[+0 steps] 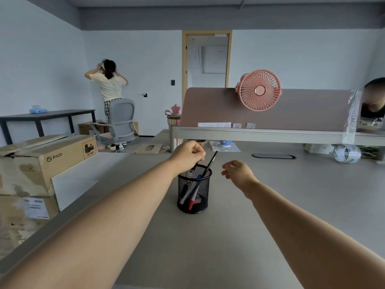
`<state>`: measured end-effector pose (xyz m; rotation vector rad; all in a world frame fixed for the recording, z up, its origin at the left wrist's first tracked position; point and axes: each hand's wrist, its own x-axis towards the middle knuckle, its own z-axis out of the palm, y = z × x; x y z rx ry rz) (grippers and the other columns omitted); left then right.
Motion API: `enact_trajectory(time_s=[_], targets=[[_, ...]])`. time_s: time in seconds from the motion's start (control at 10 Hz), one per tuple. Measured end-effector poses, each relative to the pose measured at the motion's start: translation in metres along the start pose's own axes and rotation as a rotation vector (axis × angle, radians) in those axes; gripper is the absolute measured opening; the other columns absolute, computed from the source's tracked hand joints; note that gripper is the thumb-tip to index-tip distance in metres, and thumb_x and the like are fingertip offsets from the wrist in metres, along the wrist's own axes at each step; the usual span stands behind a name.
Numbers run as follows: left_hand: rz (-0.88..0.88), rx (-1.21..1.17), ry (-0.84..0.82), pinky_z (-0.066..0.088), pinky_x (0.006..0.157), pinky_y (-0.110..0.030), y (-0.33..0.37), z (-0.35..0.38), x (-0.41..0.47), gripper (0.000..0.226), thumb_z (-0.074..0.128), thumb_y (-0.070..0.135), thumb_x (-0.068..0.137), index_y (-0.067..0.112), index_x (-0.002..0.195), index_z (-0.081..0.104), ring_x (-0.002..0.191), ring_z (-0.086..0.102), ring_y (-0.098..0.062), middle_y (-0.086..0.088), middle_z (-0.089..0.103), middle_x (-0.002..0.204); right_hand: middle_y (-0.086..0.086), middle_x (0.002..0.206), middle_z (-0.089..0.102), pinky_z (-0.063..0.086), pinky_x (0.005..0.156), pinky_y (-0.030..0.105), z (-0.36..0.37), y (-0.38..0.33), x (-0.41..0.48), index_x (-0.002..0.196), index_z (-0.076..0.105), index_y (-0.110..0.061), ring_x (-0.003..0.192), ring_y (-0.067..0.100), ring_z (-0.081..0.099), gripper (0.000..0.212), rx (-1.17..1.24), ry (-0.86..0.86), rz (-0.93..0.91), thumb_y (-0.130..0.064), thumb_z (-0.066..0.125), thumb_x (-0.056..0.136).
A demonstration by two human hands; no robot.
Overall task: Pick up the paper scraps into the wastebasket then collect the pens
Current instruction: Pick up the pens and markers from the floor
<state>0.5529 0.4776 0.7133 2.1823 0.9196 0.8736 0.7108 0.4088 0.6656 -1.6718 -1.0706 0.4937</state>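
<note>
Head view shows no scraps. Left hand point(187, 154) pinches a pen point(195, 165) into the cup point(193, 197); right hand point(237, 174) hangs loose. Almost done, I think.

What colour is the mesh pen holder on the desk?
The mesh pen holder is black, clearest in the head view.

The left hand point(187, 154) curls over the top of a pen point(196, 165), so that end is hidden in its fingers. The lower parts of the pens point(192, 192) show only dimly through the mesh of the pen holder point(183, 206); their number cannot be told. The right hand point(238, 174) shows its back, and its palm is hidden. Both forearms point(104, 226) run off the near edge. The labels point(214, 124) on the far divider point(291, 109) are too small to read. A person point(373, 94) at far right is cut by the edge.
</note>
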Motion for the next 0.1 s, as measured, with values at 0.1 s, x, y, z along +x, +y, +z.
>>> enact_trajectory(time_s=[0.1], targets=[[0.027,0.210,0.023,0.046,0.079,-0.030,-0.0013,-0.0052,-0.0050,0.011,0.057,0.027,0.088,0.018,0.095,0.056,0.088,0.056,-0.015,0.004,0.061,0.096,0.008,0.096,0.064,0.044,0.069,0.026,-0.0012,0.0061,-0.0047,0.098,0.062,-0.008,0.083,0.021,0.055,0.019,-0.217,-0.025,-0.024,-0.013,0.047,0.088]])
